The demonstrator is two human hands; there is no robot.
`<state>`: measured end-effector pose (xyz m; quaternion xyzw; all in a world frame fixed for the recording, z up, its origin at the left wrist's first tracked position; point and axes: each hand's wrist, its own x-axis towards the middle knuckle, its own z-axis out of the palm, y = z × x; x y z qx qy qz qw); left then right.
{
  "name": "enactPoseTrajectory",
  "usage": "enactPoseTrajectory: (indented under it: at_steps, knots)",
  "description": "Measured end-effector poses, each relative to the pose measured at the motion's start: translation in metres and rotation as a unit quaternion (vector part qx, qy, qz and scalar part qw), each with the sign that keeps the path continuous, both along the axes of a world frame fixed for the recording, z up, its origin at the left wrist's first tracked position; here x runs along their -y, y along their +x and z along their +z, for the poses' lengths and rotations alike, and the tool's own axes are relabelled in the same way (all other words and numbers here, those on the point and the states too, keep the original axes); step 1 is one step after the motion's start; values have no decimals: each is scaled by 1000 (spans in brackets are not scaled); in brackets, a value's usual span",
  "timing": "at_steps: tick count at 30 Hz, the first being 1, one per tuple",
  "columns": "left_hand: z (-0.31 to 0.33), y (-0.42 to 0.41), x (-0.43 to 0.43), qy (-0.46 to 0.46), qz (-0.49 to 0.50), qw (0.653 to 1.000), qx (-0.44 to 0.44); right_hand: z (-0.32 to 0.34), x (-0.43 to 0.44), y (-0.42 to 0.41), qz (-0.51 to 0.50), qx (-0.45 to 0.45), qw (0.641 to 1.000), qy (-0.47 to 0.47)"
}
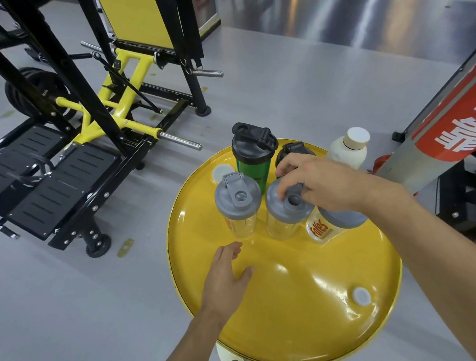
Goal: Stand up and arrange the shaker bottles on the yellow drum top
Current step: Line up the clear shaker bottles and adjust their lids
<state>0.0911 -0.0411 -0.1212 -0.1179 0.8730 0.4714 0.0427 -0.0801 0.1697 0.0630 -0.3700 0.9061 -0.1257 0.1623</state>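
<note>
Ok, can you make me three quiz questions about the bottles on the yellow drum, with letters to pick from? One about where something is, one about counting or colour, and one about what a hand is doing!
1. Where is the green bottle?
A. Behind the two clear bottles
B. On the floor
C. At the near edge of the drum top

2. How many grey lids show on the drum?
A. One
B. Three
C. Six

3. What is the right hand doing?
A. Resting on the floor
B. Touching the lid of the middle clear bottle
C. Holding the white bottle

Answers:
1 A, it stands farther from the camera than the left clear bottle and the middle one.
2 B, the two upright clear bottles have one each, and so does the leaning bottle.
3 B, its fingers sit on that grey lid; the left hand holds nothing.
</note>
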Motion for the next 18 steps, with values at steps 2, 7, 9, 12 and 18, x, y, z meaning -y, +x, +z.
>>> enactPoseTrajectory:
  at_steps: [2,7,9,12,18]
  knots:
    - [-1,0,-1,-2,-4,1000,-1,0,0,2,-3,1,1000,-9]
    - [-2,-2,-4,-4,-12,1000,-2,-2,-3,5,-8,-6,1000,-15]
    - [-2,-2,-5,-6,-16,1000,-2,-3,-5,8,-19,-8,999,-28]
    - [-2,-3,-7,-6,-25,1000,-4,0,-13,15,-60,-23,994,-87]
    - [0,-9,-11,-9,-45,999,-12,9,-50,28,-144,-63,981,-112]
